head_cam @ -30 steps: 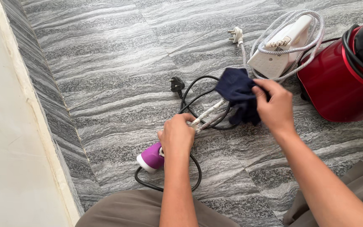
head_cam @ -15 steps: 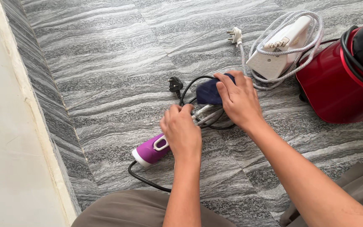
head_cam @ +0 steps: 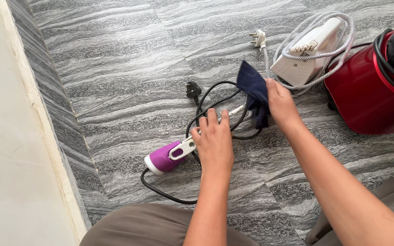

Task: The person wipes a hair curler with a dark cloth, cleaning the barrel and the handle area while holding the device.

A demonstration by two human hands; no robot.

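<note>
Your left hand (head_cam: 214,141) lay palm-down over the middle of the purple-and-white hair styling tool (head_cam: 172,155), fingers curled onto it, pinning it to the grey stone floor (head_cam: 115,68); purple handle end stuck out to the left of that hand, slim barrel end ran up and right under the fingers toward your other hand; your right hand (head_cam: 279,104) was closed around a dark navy cloth (head_cam: 252,91), cloth bunched in the grip, one corner standing up, lower part pressed against the barrel end; black cord (head_cam: 165,193) ran from the handle end, looped on the floor beside your knee, then coiled under both hands; its black plug (head_cam: 193,89) lay flat on the floor just beyond the coil; white iron (head_cam: 313,50) sat well apart to the upper right, braided cord (head_cam: 292,86) wound around it, white plug (head_cam: 258,38) loose on the floor beside it; red appliance (head_cam: 365,95) stood just beside the iron at the right edge; pale wall (head_cam: 5,159) with grey skirting ran down the left; your knees in tan trousers (head_cam: 137,228) showed at the bottom.
</note>
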